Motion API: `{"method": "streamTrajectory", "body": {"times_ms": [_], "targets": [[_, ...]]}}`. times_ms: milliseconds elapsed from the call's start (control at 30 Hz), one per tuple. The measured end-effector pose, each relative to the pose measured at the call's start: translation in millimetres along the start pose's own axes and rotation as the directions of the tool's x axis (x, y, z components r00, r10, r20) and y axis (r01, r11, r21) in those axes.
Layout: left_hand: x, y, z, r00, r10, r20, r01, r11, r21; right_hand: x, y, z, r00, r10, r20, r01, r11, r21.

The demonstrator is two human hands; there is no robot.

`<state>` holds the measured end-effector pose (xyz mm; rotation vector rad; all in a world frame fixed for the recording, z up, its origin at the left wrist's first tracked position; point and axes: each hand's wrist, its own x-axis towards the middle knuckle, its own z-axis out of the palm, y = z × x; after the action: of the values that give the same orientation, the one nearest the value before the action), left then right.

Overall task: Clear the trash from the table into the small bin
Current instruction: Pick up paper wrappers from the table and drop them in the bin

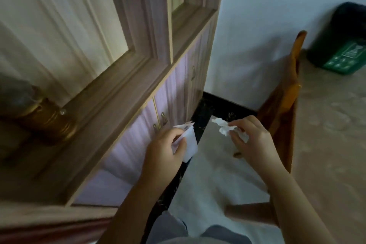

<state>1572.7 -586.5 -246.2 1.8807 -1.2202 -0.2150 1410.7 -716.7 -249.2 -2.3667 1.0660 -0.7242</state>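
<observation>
At the far left a brass-coloured jar [49, 123] stands on the ledge of a wooden cabinet [118, 89], whose pale lilac doors run down toward the floor [208, 174]. Just right of those doors, the left hand [168, 146] is raised over the dark edge of the floor. Its fingers are curled around a folded white piece of paper [190, 142], which sticks out to the right of the thumb.

Near it, but apart, the right hand [253, 136] pinches a crumpled white tissue [224, 128] between thumb and fingers, and the loose end points left toward the other hand. Both scraps are held in the air above the floor, well apart from the bin.

Right of the hands, a wooden chair [281, 109] stands against the edge of the counter [326, 144], which is covered in a beige cloth. At the far right end of that counter, near the white wall [267, 16], sits the small dark green bin [342, 45], with pale markings on its front.
</observation>
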Motion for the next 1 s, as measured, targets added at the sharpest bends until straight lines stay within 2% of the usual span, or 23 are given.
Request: {"method": "streamTrajectory", "body": {"times_ms": [200,333,467,567,767,1000], "targets": [[92.0,-13.5,30.5,0.988,0.103,0.112,-0.098,0.994,-0.051,45.9,36.9,4.2,0.980,0.169,-0.109,-0.175,0.983,-0.052],[149.4,-12.6,68.6,0.972,0.130,0.194,-0.113,0.989,-0.100,85.3,79.5,1.8,0.949,0.251,-0.191,-0.267,0.962,-0.060],[217.9,-5.6,116.9,0.955,0.163,0.249,-0.129,0.981,-0.146,147.2,127.8,-6.5,0.927,0.253,-0.276,-0.280,0.958,-0.063],[270.1,9.4,151.0,0.936,0.202,0.289,-0.165,0.975,-0.146,191.3,160.7,-27.3,0.919,0.267,-0.291,-0.290,0.956,-0.039],[374.0,52.8,221.3,0.903,0.290,0.316,-0.244,0.954,-0.176,256.8,219.9,-73.5,0.923,0.245,-0.297,-0.295,0.946,-0.137],[452.8,77.3,295.8,0.797,0.386,0.464,-0.290,0.919,-0.267,294.0,274.8,-98.3,0.815,0.396,-0.423,-0.462,0.884,-0.063]]}}
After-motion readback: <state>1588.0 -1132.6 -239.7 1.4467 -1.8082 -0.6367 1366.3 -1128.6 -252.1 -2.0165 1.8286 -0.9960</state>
